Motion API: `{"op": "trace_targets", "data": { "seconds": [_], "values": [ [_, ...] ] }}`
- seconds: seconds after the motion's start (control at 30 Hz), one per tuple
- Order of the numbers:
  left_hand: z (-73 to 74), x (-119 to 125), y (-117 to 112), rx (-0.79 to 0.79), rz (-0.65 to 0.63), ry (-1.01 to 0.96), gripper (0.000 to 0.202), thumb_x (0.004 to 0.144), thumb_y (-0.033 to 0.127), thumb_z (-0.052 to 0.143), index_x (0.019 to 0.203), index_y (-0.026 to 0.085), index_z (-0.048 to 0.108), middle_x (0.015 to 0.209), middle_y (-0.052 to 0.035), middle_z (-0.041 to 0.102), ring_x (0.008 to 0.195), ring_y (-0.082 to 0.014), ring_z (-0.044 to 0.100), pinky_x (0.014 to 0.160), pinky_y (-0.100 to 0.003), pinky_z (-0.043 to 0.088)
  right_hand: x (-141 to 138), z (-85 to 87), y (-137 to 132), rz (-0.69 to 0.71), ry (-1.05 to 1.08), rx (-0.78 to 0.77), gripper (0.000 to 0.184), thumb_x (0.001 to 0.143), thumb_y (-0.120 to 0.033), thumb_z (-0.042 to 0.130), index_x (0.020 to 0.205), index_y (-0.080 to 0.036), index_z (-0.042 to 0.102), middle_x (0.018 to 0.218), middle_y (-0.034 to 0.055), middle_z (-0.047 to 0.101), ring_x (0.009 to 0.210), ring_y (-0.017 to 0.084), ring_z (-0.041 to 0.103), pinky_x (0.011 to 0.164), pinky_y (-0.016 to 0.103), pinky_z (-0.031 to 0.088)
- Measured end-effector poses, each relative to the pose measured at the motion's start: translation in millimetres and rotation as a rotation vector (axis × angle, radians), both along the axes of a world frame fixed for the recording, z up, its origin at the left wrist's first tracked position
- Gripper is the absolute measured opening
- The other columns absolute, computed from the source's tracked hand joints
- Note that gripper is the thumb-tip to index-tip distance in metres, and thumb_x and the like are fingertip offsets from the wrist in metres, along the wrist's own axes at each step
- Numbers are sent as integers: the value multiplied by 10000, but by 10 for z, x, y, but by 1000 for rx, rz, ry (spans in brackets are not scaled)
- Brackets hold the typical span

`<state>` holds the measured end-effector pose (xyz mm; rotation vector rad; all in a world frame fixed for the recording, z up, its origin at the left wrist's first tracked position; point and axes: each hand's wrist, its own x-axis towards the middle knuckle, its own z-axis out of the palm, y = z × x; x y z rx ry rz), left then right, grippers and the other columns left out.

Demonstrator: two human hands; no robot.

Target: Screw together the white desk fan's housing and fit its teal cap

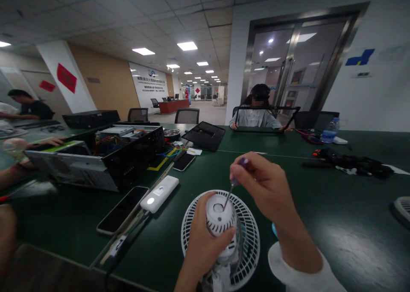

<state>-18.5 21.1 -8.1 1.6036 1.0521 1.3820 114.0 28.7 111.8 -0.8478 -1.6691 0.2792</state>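
Note:
A small white fan (246, 228) lies grille-down on the green table (336, 206) right in front of me. My left hand (200, 245) is wrapped round its white motor housing (219, 217). My right hand (264, 185) pinches a small screwdriver (231, 188) with a purple handle. The tip of the screwdriver sits in a hole on top of the housing.
A black phone (123, 208) and a white power bank (159, 194) lie to the left. An open computer case (105, 157) stands further left, with another person's hands beside it. Across the table a person holds a black frame (265, 119). Cables (352, 162) and a bottle (329, 132) lie at right.

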Motion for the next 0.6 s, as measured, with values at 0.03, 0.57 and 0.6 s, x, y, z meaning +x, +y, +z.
{"op": "trace_targets", "data": {
  "seconds": [0.03, 0.57, 0.6],
  "values": [
    [-2, 5, -2, -1, 11, -1, 611, 621, 219, 671, 1193, 212, 458, 1204, -81, 508, 1132, -294, 481, 1006, -477, 330, -41, -11, -2, -25, -96, 0, 206, 845, -317, 536, 695, -177, 556, 583, -32, 540, 521, 89, 504, 500, 217, 376],
    [-34, -30, 27, 23, -48, 55, 640, 660, 215, 670, 1235, 238, 389, 1248, -72, 479, 1162, -278, 465, 1003, -454, 340, -153, -126, 86, -84, -339, 54, 254, 868, -353, 507, 697, -167, 540, 584, -33, 505, 513, 88, 473, 509, 219, 340],
    [-36, -31, 27, 24, -44, 60, 640, 660, 218, 669, 1235, 236, 389, 1249, -74, 478, 1163, -281, 462, 1006, -460, 335, -153, -124, 87, -83, -339, 49, 253, 868, -352, 506, 700, -166, 541, 585, -32, 506, 515, 88, 474, 510, 219, 339]
  ]
}}
